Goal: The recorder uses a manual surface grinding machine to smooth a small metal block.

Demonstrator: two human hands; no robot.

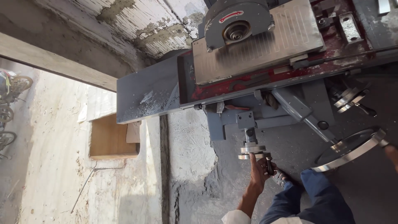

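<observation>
While the person stands at the front of a grey surface grinder [232, 112], the left hand [260, 170] is wrapped around the dark crank handle [270, 166] of a small metal handwheel [252, 152], fingers closed on it. That wheel sits low on the machine front, just below the table, so the arm reaches down and forward to get at it. The right hand [391, 155] is barely in frame at the right edge, close to the rim of the large polished handwheel [350, 149]; whether it grips or only hovers cannot be told, probably resting near the handle. Both wheels face the operator, which puts each hand by one control. Above, the ribbed magnetic chuck plate [265, 45] lies flat on the table under the round wheel guard [236, 23]. Blue trouser leg [315, 195] stands close to the base. Grey dust covers the floor [195, 157].
</observation>
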